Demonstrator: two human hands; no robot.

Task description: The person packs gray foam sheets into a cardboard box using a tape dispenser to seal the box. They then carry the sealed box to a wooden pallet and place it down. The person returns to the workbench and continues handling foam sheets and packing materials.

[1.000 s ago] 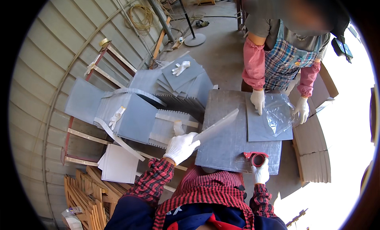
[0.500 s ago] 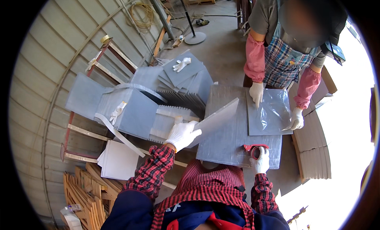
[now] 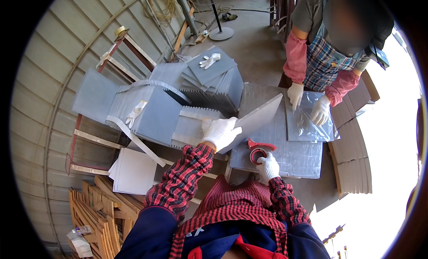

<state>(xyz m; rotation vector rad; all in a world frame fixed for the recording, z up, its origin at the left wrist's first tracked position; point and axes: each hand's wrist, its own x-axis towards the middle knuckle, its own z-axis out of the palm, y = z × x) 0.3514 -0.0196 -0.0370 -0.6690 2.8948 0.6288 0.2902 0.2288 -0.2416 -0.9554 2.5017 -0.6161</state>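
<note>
In a white knit glove, my left hand [image 3: 220,132] is closed on the near left edge of a thin grey panel [image 3: 262,118]. That panel stands tilted on edge over a grey-topped work surface [image 3: 258,98]. My right hand [image 3: 268,167], gloved too, grips a red tape dispenser [image 3: 263,145] holding a tape roll, low over the near edge of the surface. Across from me a co-worker's gloved hands [image 3: 320,110] lie on clear plastic film [image 3: 312,125] over another flat grey panel.
To the left stand stacked grey panels [image 3: 156,112], with white gloves [image 3: 209,61] lying on them. White sheets [image 3: 132,171] and wooden slats [image 3: 100,210] are at the lower left. Flat brown cardboard [image 3: 353,159] stands to the right. A pedestal stand [image 3: 220,33] is farther off.
My right hand has carried the tape dispenser leftward, nearer the tilted panel. My left hand and its panel have shifted right and away. A co-worker's hand moved inward over the film.
</note>
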